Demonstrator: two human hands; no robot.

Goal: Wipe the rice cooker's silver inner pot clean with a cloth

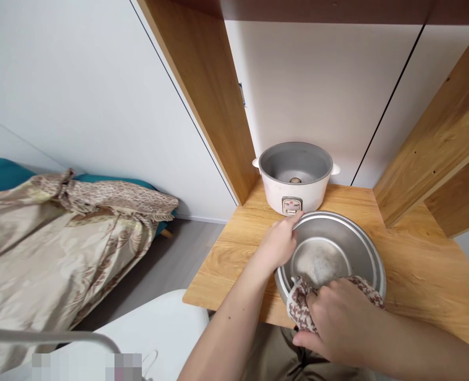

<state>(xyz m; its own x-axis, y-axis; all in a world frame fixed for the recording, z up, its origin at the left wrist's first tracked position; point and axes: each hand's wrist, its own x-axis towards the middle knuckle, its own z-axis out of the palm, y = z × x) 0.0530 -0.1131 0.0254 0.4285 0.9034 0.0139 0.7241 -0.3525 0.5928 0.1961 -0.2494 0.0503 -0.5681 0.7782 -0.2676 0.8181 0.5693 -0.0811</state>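
A round silver metal pot (317, 254) stands on the wooden table (234, 264), its inside facing up. My left hand (281, 241) grips its upper left rim, the fingers closed over the edge. Bunched in my right hand (335, 317) is a brown-and-white patterned cloth (300, 307), which lies over the near rim and inner wall of the pot. Just behind the pot is a white rice cooker body (274, 193), open at the top, with a grey interior and a small control panel on its front.
Wooden uprights (214, 106) flank the table, with a dark shelf (337, 11) above. A white chair (166, 328) stands near the table's left front. Farther left, a patterned cover (60, 238) lies over teal furniture. Another upright (432, 143) rises at the right.
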